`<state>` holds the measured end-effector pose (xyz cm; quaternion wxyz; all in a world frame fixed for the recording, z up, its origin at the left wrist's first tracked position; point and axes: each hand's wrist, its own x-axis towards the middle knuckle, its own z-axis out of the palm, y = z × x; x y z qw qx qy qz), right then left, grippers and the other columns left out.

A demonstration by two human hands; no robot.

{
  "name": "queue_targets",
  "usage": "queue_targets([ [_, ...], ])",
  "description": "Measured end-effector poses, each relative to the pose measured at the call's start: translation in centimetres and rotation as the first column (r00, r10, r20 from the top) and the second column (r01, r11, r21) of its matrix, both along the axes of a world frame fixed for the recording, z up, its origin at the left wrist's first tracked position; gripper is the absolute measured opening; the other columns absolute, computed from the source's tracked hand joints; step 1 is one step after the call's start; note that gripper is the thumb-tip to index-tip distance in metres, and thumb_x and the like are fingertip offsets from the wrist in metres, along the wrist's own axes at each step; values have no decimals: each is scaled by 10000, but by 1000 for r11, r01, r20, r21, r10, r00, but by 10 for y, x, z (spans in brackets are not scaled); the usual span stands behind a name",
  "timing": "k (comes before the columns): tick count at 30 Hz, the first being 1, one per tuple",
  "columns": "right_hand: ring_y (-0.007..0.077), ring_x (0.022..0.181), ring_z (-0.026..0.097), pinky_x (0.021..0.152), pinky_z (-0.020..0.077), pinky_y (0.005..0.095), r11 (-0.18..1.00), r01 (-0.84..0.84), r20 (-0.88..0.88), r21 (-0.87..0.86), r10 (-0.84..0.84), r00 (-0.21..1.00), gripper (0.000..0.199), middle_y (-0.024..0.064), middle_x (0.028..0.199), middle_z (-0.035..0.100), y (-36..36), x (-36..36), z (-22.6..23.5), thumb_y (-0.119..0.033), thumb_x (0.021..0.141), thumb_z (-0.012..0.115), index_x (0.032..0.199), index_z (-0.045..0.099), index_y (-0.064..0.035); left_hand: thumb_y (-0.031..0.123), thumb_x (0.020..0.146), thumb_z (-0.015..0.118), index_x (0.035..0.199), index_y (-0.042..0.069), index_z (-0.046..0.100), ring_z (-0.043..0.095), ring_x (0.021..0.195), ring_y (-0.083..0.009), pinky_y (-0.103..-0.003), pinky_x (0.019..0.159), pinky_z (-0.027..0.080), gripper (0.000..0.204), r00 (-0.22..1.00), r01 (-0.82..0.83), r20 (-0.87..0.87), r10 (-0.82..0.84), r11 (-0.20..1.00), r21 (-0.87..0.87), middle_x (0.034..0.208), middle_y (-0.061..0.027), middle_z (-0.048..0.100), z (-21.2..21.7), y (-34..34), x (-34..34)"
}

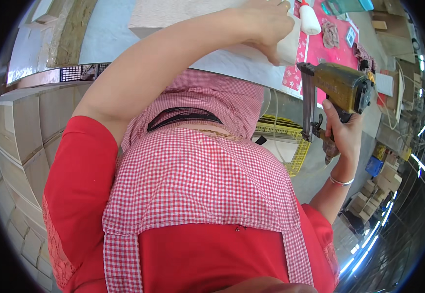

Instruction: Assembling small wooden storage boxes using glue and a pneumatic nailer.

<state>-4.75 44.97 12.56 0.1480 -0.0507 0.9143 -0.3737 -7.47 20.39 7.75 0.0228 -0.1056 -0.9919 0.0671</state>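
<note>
Nail gun (338,88) is being held by the right hand (345,133) in a closed grip, the handle being clasped between thumb and partly hidden fingers. Left of that grip, past the gun's long magazine, pale wood (183,12) is being touched by the left hand (271,27), its thumb being pointed back toward the body; how far its fingers are being bent cannot be told, as they are being cut off by the view's upper edge. Ahead of the right grip, a white bottle (310,20) and a crumpled rag (329,34) are being borne by a pink table cover (316,51). Lower left of it, a yellow crate (296,161) is being seen; farther right, a blue bin (374,166).
</note>
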Motion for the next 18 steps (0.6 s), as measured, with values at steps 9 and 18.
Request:
queue_targets([
  [9,49,459,455,395,344,227,1000,21,34,-22,-20,999,234,-13,663,569,-6,7,3,-201,895,753,975,647,-9,391,580,823,1000,-21,692,545,1157,-375,-506,1021,418,602,961,189,92,-260,863,469,1160,-246,593,-25,-16,-32],
  [18,53,451,449,397,347,234,999,39,59,-8,-39,998,227,-20,632,552,-9,5,1,-201,903,743,966,644,-7,393,581,818,1020,-13,688,539,1167,-376,-499,1013,424,612,959,184,109,-262,868,461,1184,-250,584,-19,-18,-30],
])
